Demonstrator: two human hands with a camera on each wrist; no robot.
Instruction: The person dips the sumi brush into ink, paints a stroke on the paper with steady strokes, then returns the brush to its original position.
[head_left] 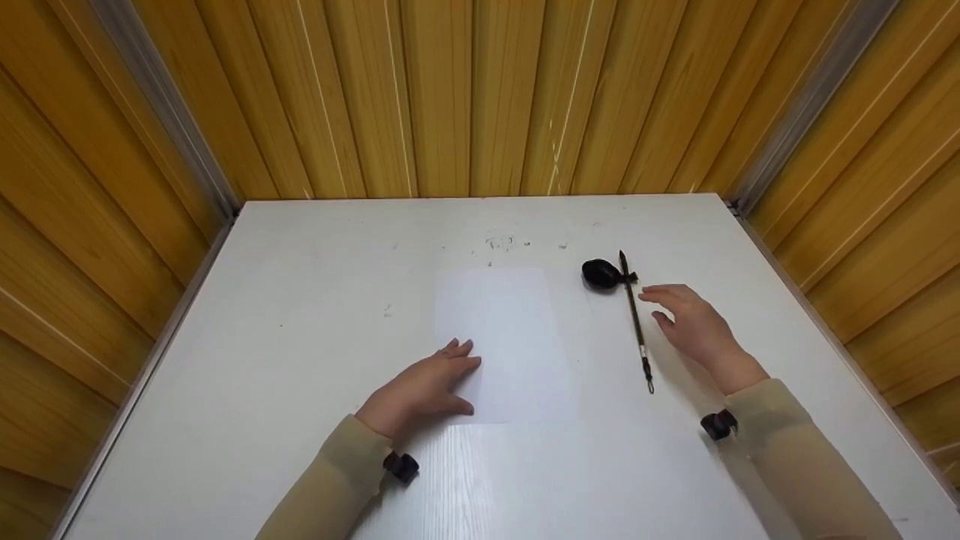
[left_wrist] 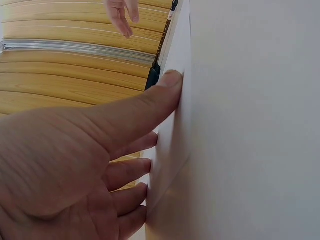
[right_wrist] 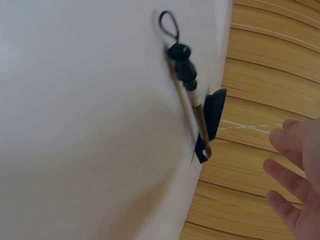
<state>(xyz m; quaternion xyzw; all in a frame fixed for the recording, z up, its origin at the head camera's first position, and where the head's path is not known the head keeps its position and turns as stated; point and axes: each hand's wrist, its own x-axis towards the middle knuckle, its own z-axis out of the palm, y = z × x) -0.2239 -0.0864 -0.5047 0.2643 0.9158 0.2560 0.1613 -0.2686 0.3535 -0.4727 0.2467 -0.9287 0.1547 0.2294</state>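
Observation:
A white sheet of paper (head_left: pixel 510 337) lies in the middle of the white table (head_left: pixel 300 315). My left hand (head_left: pixel 424 386) rests flat on the sheet's near left corner, with straight fingers (left_wrist: pixel 150 100) pressing the paper (left_wrist: pixel 177 60). A long dark brush (head_left: pixel 636 319) lies to the right of the sheet, its tip on a small black ink dish (head_left: pixel 601 274). My right hand (head_left: pixel 694 322) hovers open just right of the brush, touching nothing. In the right wrist view the brush (right_wrist: pixel 189 90) and the dish (right_wrist: pixel 212 120) lie left of the spread fingers (right_wrist: pixel 290 185).
Yellow wood-panel walls (head_left: pixel 480 90) close the table in at the back and on both sides. A few small dark specks (head_left: pixel 499 242) mark the table beyond the paper. Bare tabletop lies left of the sheet and near the front edge.

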